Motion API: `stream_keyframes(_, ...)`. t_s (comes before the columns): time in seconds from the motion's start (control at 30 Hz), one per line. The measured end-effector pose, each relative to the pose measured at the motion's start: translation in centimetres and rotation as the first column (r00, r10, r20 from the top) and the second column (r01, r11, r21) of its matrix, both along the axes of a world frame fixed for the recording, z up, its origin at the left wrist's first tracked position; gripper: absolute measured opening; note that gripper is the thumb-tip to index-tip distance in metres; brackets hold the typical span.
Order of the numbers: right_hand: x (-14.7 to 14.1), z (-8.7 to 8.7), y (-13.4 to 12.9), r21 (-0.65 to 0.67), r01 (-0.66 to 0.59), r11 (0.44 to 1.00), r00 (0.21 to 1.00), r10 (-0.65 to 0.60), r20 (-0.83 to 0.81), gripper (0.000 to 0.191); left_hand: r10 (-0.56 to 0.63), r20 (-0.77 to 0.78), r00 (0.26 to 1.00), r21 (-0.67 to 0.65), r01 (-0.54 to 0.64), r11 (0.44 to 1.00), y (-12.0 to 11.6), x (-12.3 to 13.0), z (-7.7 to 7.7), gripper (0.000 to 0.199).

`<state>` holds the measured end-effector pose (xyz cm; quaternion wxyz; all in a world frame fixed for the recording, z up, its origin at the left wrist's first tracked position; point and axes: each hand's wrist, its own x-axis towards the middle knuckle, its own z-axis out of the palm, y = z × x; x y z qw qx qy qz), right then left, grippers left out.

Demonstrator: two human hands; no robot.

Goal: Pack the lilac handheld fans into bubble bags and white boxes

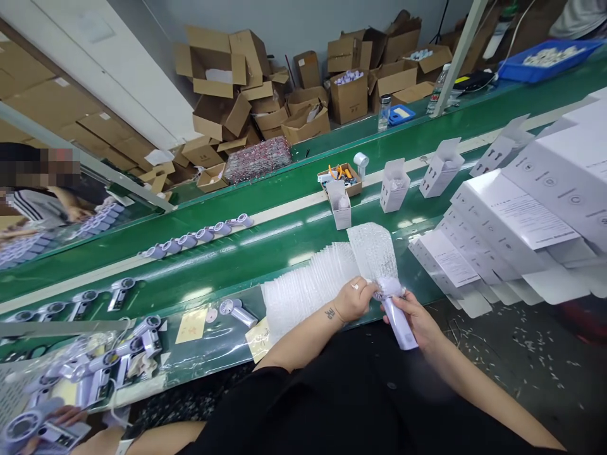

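Gripping the lavender fan (pixel 399 322) just below its head, the right hand (pixel 420 321) held it slantwise at the near edge of the bench (pixel 265 258), its handle hanging past that edge toward the body, which probably left the head free to meet the bubble bag (pixel 377 249). The left hand (pixel 355 298) had thumb and fingers closed where bag and fan head met; it seemed to pinch the plastic (whether it also pressed on the fan, one could not tell). The bag reached away over the bench, roughly in line with the fan.

Left of it, along the near edge, a row of overlapping bags (pixel 313 284) lay fanned out, presumably so that single ones came away easily. Farther left by that edge lay a second fan (pixel 241 314), near a yellow note (pixel 191 325). White boxes (pixel 342 218) stood upright with raised flaps near the pale strip (pixel 289 202), likely to keep their mouths reachable from above. Overlapping white cartons (pixel 516 215) were piled toward the bench's right end. Beside the strip's left part, a line of fans (pixel 203 235) sat, apparently spaced for easy picking.
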<state>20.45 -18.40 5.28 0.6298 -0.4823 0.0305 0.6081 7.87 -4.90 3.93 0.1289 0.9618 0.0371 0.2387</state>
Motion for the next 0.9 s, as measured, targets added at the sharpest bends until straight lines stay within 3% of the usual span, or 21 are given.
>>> stream_keyframes(0.13, -0.8, 0.2, -0.5, 0.004, 0.047, 0.999, 0.999, -0.047, 0.009, 0.035, 0.147, 0.017, 0.989, -0.124, -0.144, 0.982, -0.4, 0.6, 0.4, 0.015)
stream_keyframes(0.23, -1.6, 0.6, -0.6, 0.020, 0.091, 0.996, 0.996, -0.092, 0.018, 0.034, 0.257, 0.020, 0.966, -0.343, -0.235, 0.910, -0.8, 1.3, 0.7, 0.009)
stream_keyframes(0.3, -2.3, 0.8, -0.6, 0.014, 0.122, 0.992, 0.992, -0.122, 0.023, 0.034, 0.311, 0.014, 0.950, -0.418, -0.277, 0.865, -0.8, 1.7, 0.4, 0.009)
stream_keyframes(0.47, -3.3, 0.7, -0.6, -0.009, 0.239, 0.971, 0.964, -0.236, 0.127, 0.039, 0.364, -0.064, 0.929, -0.254, -0.368, 0.895, -0.5, 1.3, -2.3, 0.014)
stream_keyframes(0.57, -3.0, 0.1, -1.0, 0.020, 0.289, 0.957, 0.942, -0.288, 0.175, 0.042, 0.302, -0.111, 0.947, -0.147, -0.316, 0.937, -1.5, 0.5, -3.1, 0.013)
stream_keyframes(0.63, -2.6, -0.4, -1.2, 0.021, 0.298, 0.954, 0.940, -0.297, 0.167, 0.046, 0.141, -0.121, 0.983, -0.090, -0.152, 0.984, -2.5, 0.1, -2.6, 0.013)
stream_keyframes(0.7, -2.2, -0.6, -1.5, -0.016, 0.257, 0.966, 0.958, -0.253, 0.133, 0.048, 0.010, -0.125, 0.992, -0.098, -0.022, 0.995, -3.3, 0.1, -1.5, 0.014)
stream_keyframes(0.83, -1.1, -0.3, -1.8, -0.168, 0.190, 0.967, 0.982, -0.184, 0.052, 0.031, 0.055, -0.141, 0.988, -0.270, -0.092, 0.958, -3.3, 1.5, 1.3, 0.021)
stream_keyframes(0.9, -0.1, 0.5, -2.1, -0.225, 0.148, 0.963, 0.989, -0.140, 0.051, 0.028, 0.011, -0.186, 0.982, -0.334, -0.074, 0.940, -2.8, 2.4, 2.5, 0.023)
